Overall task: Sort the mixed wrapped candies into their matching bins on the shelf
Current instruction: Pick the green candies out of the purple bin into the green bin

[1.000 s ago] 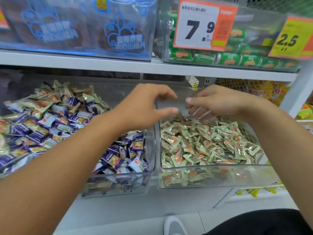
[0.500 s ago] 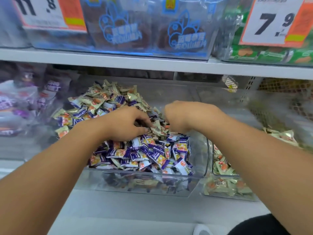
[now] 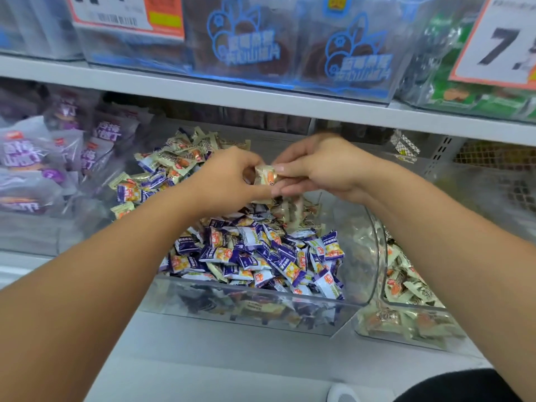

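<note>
Between my two hands, above the middle clear bin (image 3: pixel 261 307), I saw a pale green wrapped candy (image 3: pixel 265 175) held up off the pile. My left hand (image 3: pixel 229 181) had its fingers curled round the candy's left end, and my right hand (image 3: pixel 322 169) pinched its right end with thumb and fingertips, so both were grasping the same piece. Below my hands the bin held a heap of purple-wrapped candies (image 3: pixel 261 256), with pale green ones (image 3: pixel 179 158) mixed in just beyond and to the left of my left hand. Under my right forearm stood a second clear bin (image 3: pixel 406 338) holding only the pale green kind. Well to the left of my left hand lay purple bagged snacks (image 3: pixel 43 161), and above both hands ran the white shelf edge (image 3: pixel 261 100).
</note>
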`<move>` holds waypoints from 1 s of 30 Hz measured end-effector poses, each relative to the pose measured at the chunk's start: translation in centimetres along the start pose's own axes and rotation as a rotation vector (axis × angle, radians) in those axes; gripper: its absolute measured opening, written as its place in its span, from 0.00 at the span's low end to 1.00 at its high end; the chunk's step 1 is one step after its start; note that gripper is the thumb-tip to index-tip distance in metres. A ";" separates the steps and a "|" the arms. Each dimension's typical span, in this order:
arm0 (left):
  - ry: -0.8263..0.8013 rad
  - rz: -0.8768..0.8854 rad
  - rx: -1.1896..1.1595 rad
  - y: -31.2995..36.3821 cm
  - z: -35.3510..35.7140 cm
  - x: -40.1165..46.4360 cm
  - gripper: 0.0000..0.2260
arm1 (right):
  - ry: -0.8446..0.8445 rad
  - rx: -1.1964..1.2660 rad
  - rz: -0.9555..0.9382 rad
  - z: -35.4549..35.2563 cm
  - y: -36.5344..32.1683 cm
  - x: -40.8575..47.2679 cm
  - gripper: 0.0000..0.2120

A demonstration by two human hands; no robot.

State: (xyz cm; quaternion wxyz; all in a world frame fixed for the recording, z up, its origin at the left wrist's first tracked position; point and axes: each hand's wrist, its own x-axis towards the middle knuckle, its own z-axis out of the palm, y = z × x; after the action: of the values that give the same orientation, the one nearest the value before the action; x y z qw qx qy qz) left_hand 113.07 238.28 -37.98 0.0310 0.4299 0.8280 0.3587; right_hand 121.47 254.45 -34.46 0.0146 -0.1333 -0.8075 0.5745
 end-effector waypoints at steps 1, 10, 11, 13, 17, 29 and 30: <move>0.015 -0.018 0.022 -0.1 -0.1 -0.1 0.10 | 0.026 -0.001 0.021 0.1 0.3 0.3 0.07; 0.022 -0.106 0.041 -0.6 -1.0 -1.5 0.14 | -0.207 -1.310 0.223 1.6 2.2 1.0 0.20; 0.019 -0.096 0.034 -0.5 -1.0 -1.7 0.16 | -0.213 -1.292 0.233 1.4 2.3 1.1 0.18; 0.032 -0.066 0.081 -0.3 -1.0 -1.8 0.17 | -0.223 -1.225 0.241 1.1 2.3 1.1 0.16; 0.025 -0.006 0.184 0.2 -0.6 -1.0 0.09 | -0.112 -1.097 0.104 0.6 1.1 0.7 0.11; -0.341 0.144 0.595 0.9 3.9 3.9 0.19 | -0.025 -1.212 -0.009 -1.4 -1.0 -2.6 0.15; -0.348 0.150 0.584 1.0 4.3 4.1 0.17 | -0.029 -1.223 -0.042 -1.5 -0.9 -2.7 0.17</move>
State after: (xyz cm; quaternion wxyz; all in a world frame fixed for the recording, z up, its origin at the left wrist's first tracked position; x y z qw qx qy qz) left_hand 112.71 244.09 -39.53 0.0208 0.5349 0.8441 0.0293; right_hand 124.15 254.94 -32.74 -0.0642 -0.0937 -0.9935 0.0082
